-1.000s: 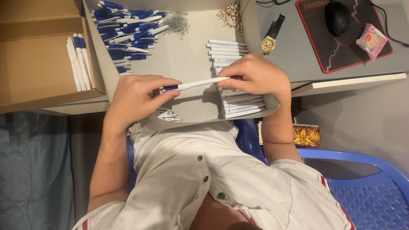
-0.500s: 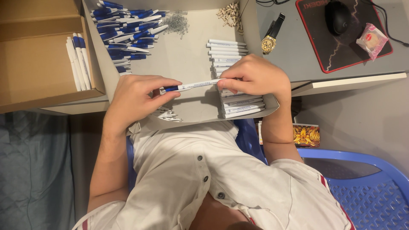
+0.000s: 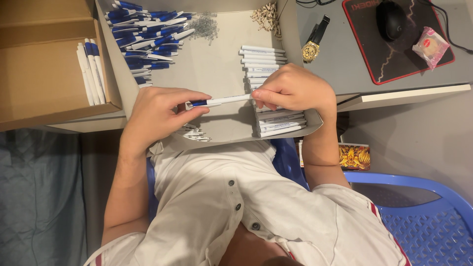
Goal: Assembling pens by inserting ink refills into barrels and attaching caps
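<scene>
Now both hands pinch one pen (image 3: 219, 101) level above grey tray (image 3: 221, 59). Left hand (image 3: 157, 113) closed on blue end, right hand (image 3: 290, 88) closed on white end. Just under right hand: row of white barrels (image 3: 268, 64). Far tray corner: heap of blue pen parts (image 3: 143, 34). Left: cardboard box (image 3: 44, 83) with finished pens (image 3: 91, 71). Right: gold wristwatch (image 3: 313, 47), mouse (image 3: 391, 19) on mat.
</scene>
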